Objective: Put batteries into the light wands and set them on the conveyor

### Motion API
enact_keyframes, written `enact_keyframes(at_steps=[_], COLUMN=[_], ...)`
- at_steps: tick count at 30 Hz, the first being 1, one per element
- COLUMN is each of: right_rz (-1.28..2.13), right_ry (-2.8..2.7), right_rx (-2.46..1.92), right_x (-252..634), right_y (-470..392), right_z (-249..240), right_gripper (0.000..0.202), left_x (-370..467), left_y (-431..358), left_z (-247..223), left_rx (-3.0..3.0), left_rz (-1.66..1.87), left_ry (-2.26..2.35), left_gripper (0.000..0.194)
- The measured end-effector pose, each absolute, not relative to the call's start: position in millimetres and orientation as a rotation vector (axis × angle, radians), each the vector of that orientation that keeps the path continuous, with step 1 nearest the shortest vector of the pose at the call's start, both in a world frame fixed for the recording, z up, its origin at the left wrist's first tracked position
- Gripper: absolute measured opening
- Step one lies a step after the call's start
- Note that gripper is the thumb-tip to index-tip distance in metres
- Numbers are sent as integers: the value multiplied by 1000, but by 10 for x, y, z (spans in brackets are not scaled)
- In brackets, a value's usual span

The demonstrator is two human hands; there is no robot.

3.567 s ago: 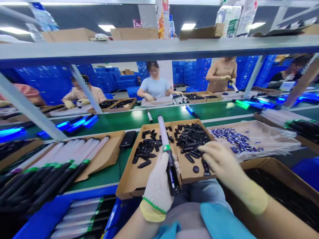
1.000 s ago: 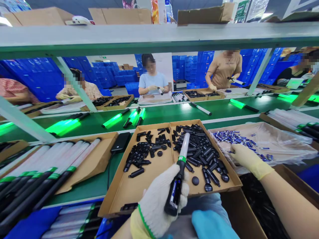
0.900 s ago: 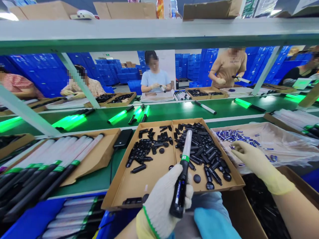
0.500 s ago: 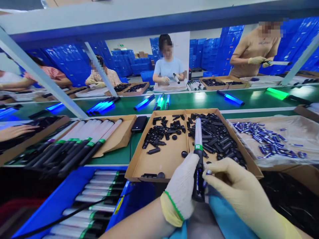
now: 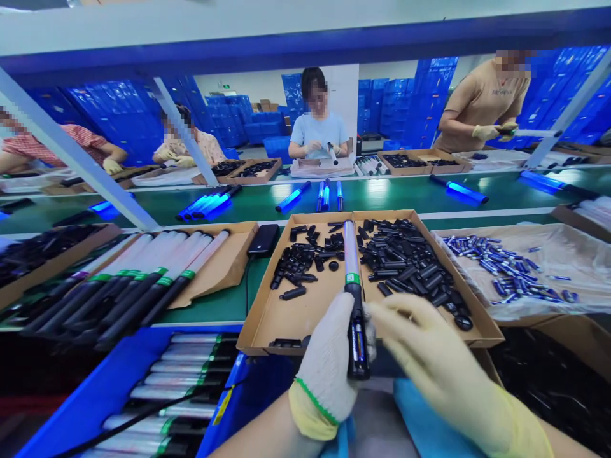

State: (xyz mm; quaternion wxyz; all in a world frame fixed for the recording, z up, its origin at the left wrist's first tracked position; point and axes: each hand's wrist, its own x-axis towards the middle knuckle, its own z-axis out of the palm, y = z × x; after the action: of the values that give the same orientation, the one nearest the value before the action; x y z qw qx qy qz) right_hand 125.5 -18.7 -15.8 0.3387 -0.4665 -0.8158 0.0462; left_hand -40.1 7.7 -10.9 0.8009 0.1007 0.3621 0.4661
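My left hand (image 5: 327,366), in a white knit glove over a yellow one, is closed round the black handle of a light stick (image 5: 352,254). The stick points away from me, with its clear tube and green band at the far end. Its battery slot is uncovered, and blue batteries (image 5: 358,340) show inside. Just right of the handle, my right hand (image 5: 429,356) in a thin yellow glove has its fingers stretched out and slightly blurred. I see nothing held in it.
Beyond my hands lies a cardboard tray (image 5: 305,318) of black plastic parts. To its right, a plastic-lined tray (image 5: 563,254) holds loose batteries. Several light sticks (image 5: 157,273) lie left, others in a blue bin (image 5: 95,388). Lit sticks rest on the green conveyor belt (image 5: 405,191); co-workers sit or stand beyond.
The battery that was in my right fingers is now out of them, and batteries show in the slot. My left hand and the stick have shifted left in view. Lit sticks on the belt moved right.
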Motion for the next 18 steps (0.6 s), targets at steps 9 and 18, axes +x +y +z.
enact_keyframes(at_steps=[9, 18], right_rz=[279, 446], right_ry=[-2231, -2317], right_rx=[-1938, -1685], right_x=[1445, 1464], right_y=[747, 675], right_z=[-632, -512], right_gripper=[20, 24], left_x=[-519, -522], left_y=[87, 64], left_z=[-97, -262], left_rx=[198, 216], left_rz=[871, 917], left_ry=[854, 739], left_gripper=[32, 32])
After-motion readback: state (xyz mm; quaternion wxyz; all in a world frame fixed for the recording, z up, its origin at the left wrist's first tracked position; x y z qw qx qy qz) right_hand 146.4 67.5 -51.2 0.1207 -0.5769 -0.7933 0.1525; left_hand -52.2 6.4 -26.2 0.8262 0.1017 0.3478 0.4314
